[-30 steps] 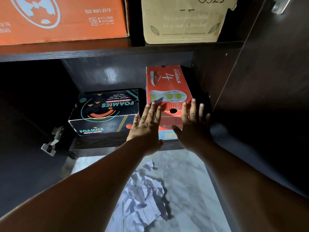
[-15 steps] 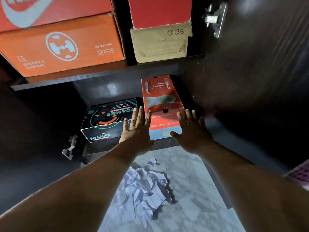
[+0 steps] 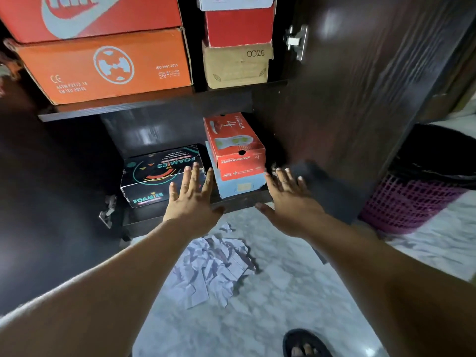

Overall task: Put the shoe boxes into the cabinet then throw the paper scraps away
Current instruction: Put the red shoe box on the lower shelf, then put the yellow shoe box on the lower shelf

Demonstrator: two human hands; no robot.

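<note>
On the cabinet's bottom shelf (image 3: 231, 200) stands a red shoe box (image 3: 235, 144) stacked on a light blue box (image 3: 239, 185), with a black Foamies box (image 3: 154, 176) to its left. My left hand (image 3: 192, 199) hovers open in front of the black box, palm down. Just right of the red box, my right hand (image 3: 289, 199) is also open, fingers spread, touching no box. A heap of crumpled white paper scraps (image 3: 211, 266) lies on the marble floor below my arms.
The upper shelf holds two orange boxes (image 3: 103, 65), a red box (image 3: 239, 28) and a tan box (image 3: 237, 67). The dark cabinet door (image 3: 360, 99) stands open on the right. A pink mesh bin (image 3: 409, 202) with a black liner sits beyond it. A sandalled foot (image 3: 301, 343) shows at bottom.
Both hands have come off the red shoe box and drawn back and apart. The view has pulled back and up, showing the upper shelf and the bin.
</note>
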